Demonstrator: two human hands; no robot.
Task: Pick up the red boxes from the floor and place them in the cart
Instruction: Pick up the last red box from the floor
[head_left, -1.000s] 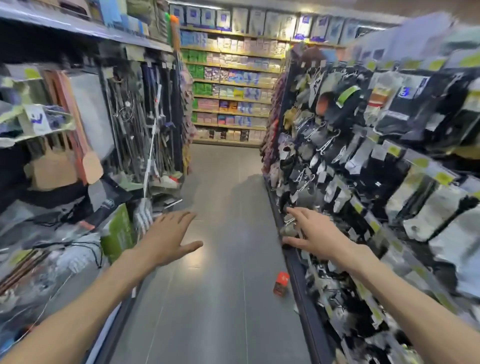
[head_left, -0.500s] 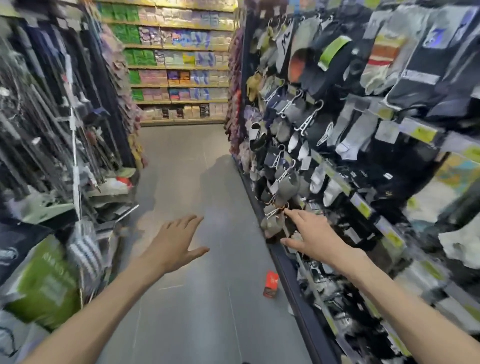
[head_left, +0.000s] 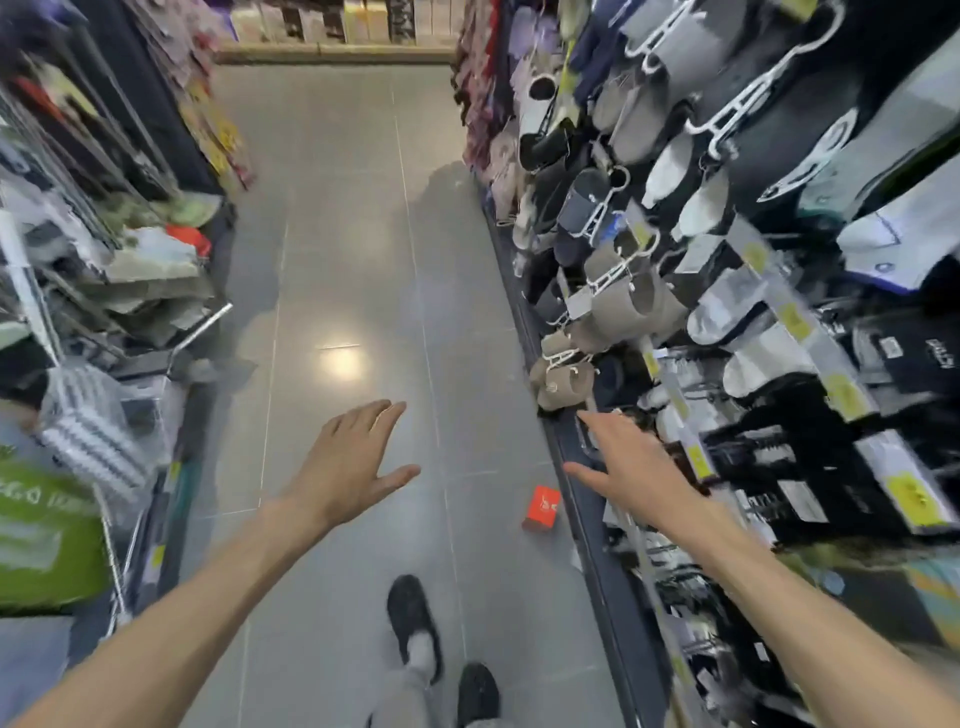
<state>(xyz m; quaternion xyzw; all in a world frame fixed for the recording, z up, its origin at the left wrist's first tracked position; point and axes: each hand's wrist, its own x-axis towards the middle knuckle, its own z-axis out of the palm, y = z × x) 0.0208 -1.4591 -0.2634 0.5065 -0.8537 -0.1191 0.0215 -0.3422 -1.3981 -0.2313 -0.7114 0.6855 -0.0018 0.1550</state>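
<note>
Both hands, the left hand (head_left: 348, 462) and right hand (head_left: 626, 467), are spreading empty with nothing grasped, while the small red box (head_left: 542, 508) is lying on the floor (head_left: 337, 234) at four o'clock of the left hand, looking light, stiff cardboard, best pinched across its narrow sides.

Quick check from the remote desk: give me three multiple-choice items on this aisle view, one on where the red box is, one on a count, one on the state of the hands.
1. Where does the red box lie?
A. on the floor by the base of the right-hand rack
B. on a left shelf
C. in the left hand

2. How many red boxes show on the floor?
A. three
B. one
C. none

3. What is the state of the left hand and right hand?
A. both hold boxes
B. the right is closed in a fist
C. both open and empty

Answers: 1 A, it rests on the grey floor beside the rack's base. 2 B, only one is in sight. 3 C, fingers spread, nothing held.
</note>
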